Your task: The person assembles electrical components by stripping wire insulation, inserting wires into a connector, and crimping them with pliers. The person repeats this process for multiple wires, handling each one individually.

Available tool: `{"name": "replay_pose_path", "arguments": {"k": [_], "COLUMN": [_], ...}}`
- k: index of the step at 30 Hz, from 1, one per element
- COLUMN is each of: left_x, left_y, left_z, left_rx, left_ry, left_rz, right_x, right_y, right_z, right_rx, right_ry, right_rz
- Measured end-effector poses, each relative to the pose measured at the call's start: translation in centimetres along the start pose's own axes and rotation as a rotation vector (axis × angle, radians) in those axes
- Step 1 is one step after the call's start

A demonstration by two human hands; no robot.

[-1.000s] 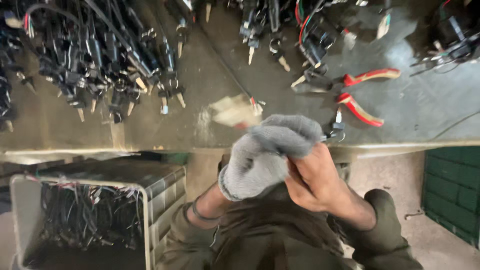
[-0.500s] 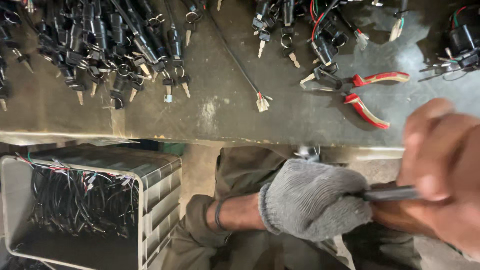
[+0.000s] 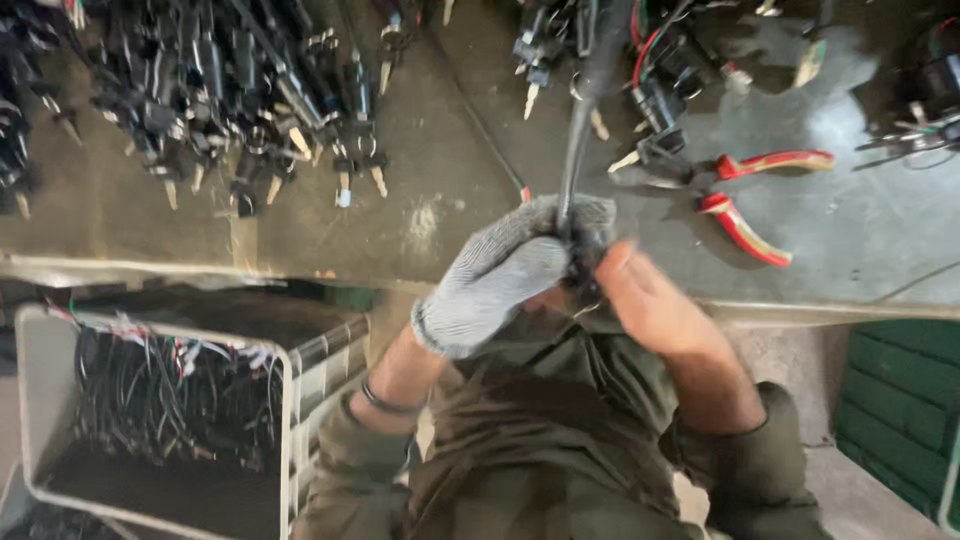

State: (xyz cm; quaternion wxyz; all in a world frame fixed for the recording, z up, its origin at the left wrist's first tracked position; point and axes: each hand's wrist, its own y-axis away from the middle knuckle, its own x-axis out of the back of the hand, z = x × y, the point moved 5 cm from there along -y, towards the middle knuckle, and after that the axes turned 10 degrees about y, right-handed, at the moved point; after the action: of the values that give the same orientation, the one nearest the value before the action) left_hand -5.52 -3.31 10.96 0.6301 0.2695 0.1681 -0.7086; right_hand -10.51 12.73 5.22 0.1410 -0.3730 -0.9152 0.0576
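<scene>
Both hands meet at mid-frame over the bench (image 3: 420, 225) edge: the gloved left hand (image 3: 500, 275) has its grip clamped on a dark cable (image 3: 578, 130) that runs up toward the top of the frame, and the bare right hand (image 3: 650, 305) works at the cable's lower end, though blur hides whether its fingers are closed. Judging by this, a fitting is being worked at the cable's end. Red-handled pliers (image 3: 755, 200) lie at right; finishing likely calls for steady hold and fine finger pressure.
</scene>
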Motion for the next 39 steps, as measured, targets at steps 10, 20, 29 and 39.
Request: {"name": "replay_pose_path", "arguments": {"k": [10,20,29,39], "left_x": [-1.3,-2.6,-3.2,-2.9], "left_y": [1.0,0.5,-0.2,0.2], "left_z": [-1.9,0.8,2.4,1.2], "left_rx": [-0.392,-0.387,-0.442,-0.42], "left_ry": [-0.11,-0.849,-0.861,-0.896], "left_rz": [0.14,0.175,0.04,0.007], "right_x": [0.5,2.0,1.5,1.0], "right_y": [2.2,1.7,3.0,4.0], "right_z": [0.3,-3.1,-3.4,-0.7], "right_rx": [-0.206,0.082,0.019,-0.24], "right_ry": [-0.136,0.561,0.553,0.145], "right_rz": [0.192,0.312,0.333,0.392]}}
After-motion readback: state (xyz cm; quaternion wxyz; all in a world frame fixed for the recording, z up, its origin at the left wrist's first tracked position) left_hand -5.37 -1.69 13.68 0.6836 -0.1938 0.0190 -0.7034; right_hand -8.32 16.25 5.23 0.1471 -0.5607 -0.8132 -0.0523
